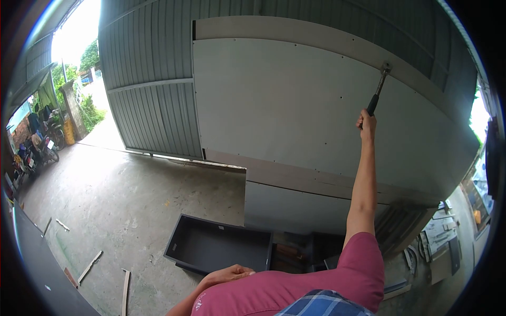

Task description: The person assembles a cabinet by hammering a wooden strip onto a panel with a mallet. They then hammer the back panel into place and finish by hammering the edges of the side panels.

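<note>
Raised at arm's length, my right hand (367,125) is closed around the black grip of a hammer (374,101). The hammer's metal head is up against the upper edge of a large pale panel (274,95), where a beige strip (363,47) runs along the border. Small dark nail heads or holes dot the panel. My left hand (230,274) lies low against the front of my shirt, fingers stretched out, with nothing seen in it. Just beyond that hand is a dark open box (221,245), like a drawer, on the floor side of the panel.
A corrugated metal wall (147,68) stands behind the panel. Wood strips (125,292) lie on the concrete floor (137,195) at left. Motorbikes (45,147) are parked by the bright doorway. Boards and scraps (443,237) are piled at right; a dark panel edge (42,268) borders the lower left.
</note>
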`<state>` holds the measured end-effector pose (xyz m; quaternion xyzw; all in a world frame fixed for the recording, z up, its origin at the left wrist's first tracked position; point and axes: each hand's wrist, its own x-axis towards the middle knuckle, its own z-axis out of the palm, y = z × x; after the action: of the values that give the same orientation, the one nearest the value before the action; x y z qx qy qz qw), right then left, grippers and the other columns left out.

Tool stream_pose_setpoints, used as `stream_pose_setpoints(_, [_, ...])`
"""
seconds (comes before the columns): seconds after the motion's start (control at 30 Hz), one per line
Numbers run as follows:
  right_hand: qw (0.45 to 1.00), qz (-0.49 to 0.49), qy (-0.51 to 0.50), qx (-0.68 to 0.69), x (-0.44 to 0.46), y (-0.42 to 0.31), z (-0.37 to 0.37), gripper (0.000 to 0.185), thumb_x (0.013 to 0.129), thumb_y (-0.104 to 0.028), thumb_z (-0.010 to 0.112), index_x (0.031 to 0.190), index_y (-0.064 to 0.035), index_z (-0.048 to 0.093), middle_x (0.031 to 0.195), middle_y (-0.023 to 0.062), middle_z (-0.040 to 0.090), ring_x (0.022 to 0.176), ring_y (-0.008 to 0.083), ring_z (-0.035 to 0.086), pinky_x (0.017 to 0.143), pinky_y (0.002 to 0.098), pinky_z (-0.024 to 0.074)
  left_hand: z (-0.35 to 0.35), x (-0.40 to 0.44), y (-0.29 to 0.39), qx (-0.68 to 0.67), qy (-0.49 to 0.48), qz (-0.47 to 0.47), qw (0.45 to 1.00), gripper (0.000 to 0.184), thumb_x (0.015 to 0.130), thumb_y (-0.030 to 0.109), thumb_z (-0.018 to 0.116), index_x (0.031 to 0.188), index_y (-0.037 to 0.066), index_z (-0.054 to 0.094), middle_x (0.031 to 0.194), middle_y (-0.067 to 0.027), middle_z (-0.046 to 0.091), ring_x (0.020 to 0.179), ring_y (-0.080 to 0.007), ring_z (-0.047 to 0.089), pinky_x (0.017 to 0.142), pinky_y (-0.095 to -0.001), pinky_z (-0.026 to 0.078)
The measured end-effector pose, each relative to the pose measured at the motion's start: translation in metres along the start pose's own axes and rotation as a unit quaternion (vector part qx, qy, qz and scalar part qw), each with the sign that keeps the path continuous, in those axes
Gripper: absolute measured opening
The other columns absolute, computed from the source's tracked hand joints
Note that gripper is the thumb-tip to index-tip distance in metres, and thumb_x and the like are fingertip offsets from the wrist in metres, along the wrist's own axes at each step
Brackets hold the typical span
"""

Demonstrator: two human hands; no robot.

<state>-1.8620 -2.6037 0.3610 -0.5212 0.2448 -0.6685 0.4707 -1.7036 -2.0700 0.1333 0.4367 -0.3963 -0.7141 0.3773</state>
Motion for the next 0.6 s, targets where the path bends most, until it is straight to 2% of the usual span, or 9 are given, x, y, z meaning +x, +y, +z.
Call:
stream_pose_setpoints(0.03, [1.0,0.01,-0.008,-0.003,0.008,0.006,-0.003,0.014,0.078,-0.013,0.056,0.071,-0.0087,0.044,0.054,-0.0034,0.04,0.042,0.0041,0.038,0.037,0.0212,0.0335,-0.006,0.003,0.001,-0.013,-0.041,0.041,0.998,0.041,0.093,0.035,0.048,0.115,0.001,0.058,0.108,-0.0078,0.06,0.103,-0.0179,0.053,0.094,-0.0287,0.041])
stream_pose_setpoints(0.07, [1.0,0.018,-0.016,-0.005,0.01,0.01,-0.007,0.017,0.079,-0.015,0.058,0.071,-0.0093,0.044,0.054,-0.0036,0.04,0.042,0.0046,0.038,0.038,0.0218,0.0343,-0.006,0.003,0.001,-0.012,-0.043,0.041,0.998,0.041,0.093,0.035,0.048,0.115,0.001,0.058,0.108,-0.0078,0.06,0.103,-0.0179,0.053,0.094,-0.0287,0.041])
stream_pose_setpoints(0.27, [0.999,0.033,-0.004,-0.035,0.012,0.015,-0.016,0.019,0.078,-0.015,0.059,0.068,-0.0108,0.043,0.053,-0.0036,0.04,0.042,0.0048,0.037,0.038,0.0228,0.0338,-0.002,0.0,0.011,0.054,0.004,0.057,0.997,0.036,0.092,0.029,0.052,0.115,0.002,0.058,0.111,-0.0097,0.06,0.106,-0.0192,0.054,0.095,-0.0298,0.04])
stream_pose_setpoints(0.33, [0.999,0.031,-0.008,-0.035,0.011,0.016,-0.016,0.019,0.078,-0.016,0.059,0.068,-0.0106,0.043,0.053,-0.0038,0.04,0.042,0.0046,0.038,0.038,0.0228,0.0339,0.009,-0.005,0.03,0.101,0.098,-0.1,0.985,0.034,0.091,0.024,0.053,0.117,0.003,0.057,0.113,-0.0095,0.06,0.108,-0.0196,0.053,0.096,-0.03,0.039])
stream_pose_setpoints(0.37, [0.999,0.027,-0.014,-0.033,0.01,0.016,-0.018,0.019,0.078,-0.016,0.059,0.068,-0.0105,0.044,0.054,-0.004,0.04,0.042,0.0044,0.038,0.038,0.0228,0.0339,0.022,-0.013,0.042,0.1,0.097,-0.102,0.985,0.034,0.091,0.024,0.053,0.117,0.003,0.057,0.113,-0.0095,0.06,0.108,-0.0196,0.053,0.096,-0.03,0.039])
stream_pose_setpoints(0.43, [0.999,0.025,-0.014,-0.027,0.01,0.018,-0.019,0.018,0.078,-0.016,0.059,0.069,-0.0104,0.044,0.054,-0.0042,0.04,0.042,0.0042,0.038,0.038,0.0225,0.0338,0.044,-0.03,0.065,0.146,0.203,-0.125,0.96,0.035,0.091,0.021,0.053,0.12,0.002,0.054,0.112,-0.0105,0.06,0.108,-0.0194,0.054,0.095,-0.0292,0.041])
stream_pose_setpoints(0.47, [0.999,0.02,-0.015,-0.019,0.01,0.02,-0.018,0.018,0.078,-0.016,0.059,0.069,-0.0103,0.045,0.054,-0.0044,0.041,0.042,0.004,0.038,0.038,0.0222,0.0337,0.046,-0.033,0.053,0.145,0.202,-0.125,0.96,0.035,0.091,0.021,0.053,0.12,0.002,0.054,0.112,-0.0105,0.06,0.108,-0.0194,0.054,0.095,-0.0292,0.041])
stream_pose_setpoints(0.53, [0.999,0.025,-0.016,-0.02,0.006,0.017,-0.014,0.017,0.078,-0.016,0.059,0.07,-0.0103,0.045,0.055,-0.0045,0.041,0.042,0.0038,0.038,0.038,0.0218,0.0337,0.05,-0.04,0.02,0.005,0.292,0.019,0.956,0.037,0.091,0.022,0.053,0.121,-0.001,0.052,0.111,-0.0121,0.06,0.106,-0.0189,0.055,0.092,-0.0283,0.042])
stream_pose_setpoints(0.6, [0.999,0.028,-0.014,-0.02,-0.004,0.013,-0.011,0.017,0.078,-0.016,0.059,0.071,-0.0103,0.045,0.055,-0.0047,0.041,0.043,0.0036,0.038,0.038,0.0213,0.0336,0.047,-0.039,0.013,0.007,0.292,0.019,0.956,0.037,0.091,0.022,0.053,0.12,-0.001,0.052,0.111,-0.0121,0.06,0.106,-0.0189,0.055,0.092,-0.0282,0.043])
